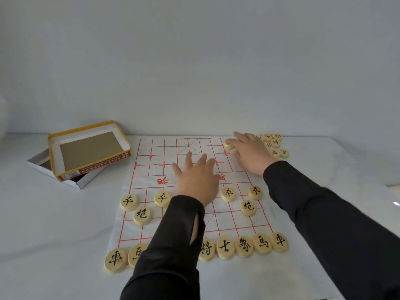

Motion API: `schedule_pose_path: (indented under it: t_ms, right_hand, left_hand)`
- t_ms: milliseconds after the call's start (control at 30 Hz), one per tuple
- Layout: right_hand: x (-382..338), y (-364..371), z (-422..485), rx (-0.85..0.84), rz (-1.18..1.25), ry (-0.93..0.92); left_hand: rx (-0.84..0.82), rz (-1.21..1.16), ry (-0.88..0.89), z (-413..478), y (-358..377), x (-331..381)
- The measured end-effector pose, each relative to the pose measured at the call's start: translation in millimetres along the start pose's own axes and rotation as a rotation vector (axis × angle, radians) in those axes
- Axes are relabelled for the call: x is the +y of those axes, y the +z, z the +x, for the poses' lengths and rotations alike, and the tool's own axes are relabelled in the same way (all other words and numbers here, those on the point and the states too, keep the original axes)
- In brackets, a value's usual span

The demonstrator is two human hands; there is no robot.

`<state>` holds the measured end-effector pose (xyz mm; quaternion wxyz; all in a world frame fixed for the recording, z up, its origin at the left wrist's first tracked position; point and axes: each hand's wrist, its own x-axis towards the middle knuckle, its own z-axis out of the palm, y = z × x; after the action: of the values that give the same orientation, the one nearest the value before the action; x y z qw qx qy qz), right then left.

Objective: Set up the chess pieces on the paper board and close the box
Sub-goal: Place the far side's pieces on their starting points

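The paper board (pixel 164 152), white with a red grid, lies on the table. Black-lettered wooden pieces stand along its near rows, such as a back-row piece (pixel 244 246) and a pawn (pixel 228 194). My left hand (pixel 198 178) presses flat on the board's middle with its fingers spread. My right hand (pixel 251 154) reaches to the far right corner, its straight fingers touching a red-lettered piece (pixel 228 145). A pile of red-lettered pieces (pixel 276 146) lies just beyond that hand, off the board. My left sleeve hides part of the near row.
The box stands open at the far left: a yellow-rimmed half (pixel 86 152) leans on a white half (pixel 43 163), and no pieces show in either. A white cloth covers the table, and a plain wall rises behind it.
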<state>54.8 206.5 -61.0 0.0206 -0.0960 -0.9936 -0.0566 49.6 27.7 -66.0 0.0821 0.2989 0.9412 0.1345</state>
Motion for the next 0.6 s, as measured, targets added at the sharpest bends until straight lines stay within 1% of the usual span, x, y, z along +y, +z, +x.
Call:
schedule_pose_path:
  t_ms: [100,200,367,600]
  right_hand:
    - [-0.4,6.1,22.0,-0.074,-0.083,-0.108]
    - [2.5,14.7,29.2,-0.124,-0.151,-0.157]
    - [14.6,22.3,21.7,-0.096,-0.111,-0.162]
    - [35.3,21.5,13.0,-0.117,-0.112,-0.132]
  left_hand:
    - [-0.058,0.018,-0.041,3.5,0.8,-2.0]
    - [-0.083,0.028,-0.061,5.9,1.5,-4.3]
    - [-0.084,-0.021,-0.08,9.5,2.1,-6.4]
    - [-0.082,-0.034,-0.072,9.2,4.3,-5.2]
